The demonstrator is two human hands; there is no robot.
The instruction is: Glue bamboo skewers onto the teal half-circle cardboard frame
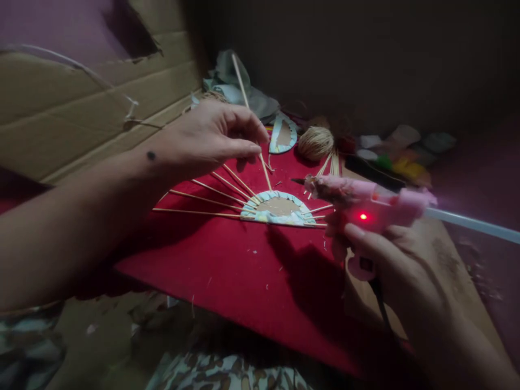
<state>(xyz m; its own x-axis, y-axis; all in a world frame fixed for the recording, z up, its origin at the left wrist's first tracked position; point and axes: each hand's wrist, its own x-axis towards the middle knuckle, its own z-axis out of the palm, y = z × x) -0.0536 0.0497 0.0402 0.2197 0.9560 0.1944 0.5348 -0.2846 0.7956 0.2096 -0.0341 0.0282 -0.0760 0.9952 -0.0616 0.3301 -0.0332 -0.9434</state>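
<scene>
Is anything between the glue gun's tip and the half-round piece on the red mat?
Nothing visible. The glue gun tip hangs just right of the half-round piece, with only bare mat and short stick ends between.

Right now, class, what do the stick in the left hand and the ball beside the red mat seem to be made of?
The stick: probably bamboo or wood, pale, thin, straight, matte. The ball: likely jute or similar twine, tan, with wound strands visible.

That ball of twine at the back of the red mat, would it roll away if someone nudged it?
The ball of twine looks round, so a nudge would probably roll it a little. Its wound, fibrous surface should grip the red mat and stop it soon. It likely weighs little for its size and gives slightly under the fingers.
</scene>
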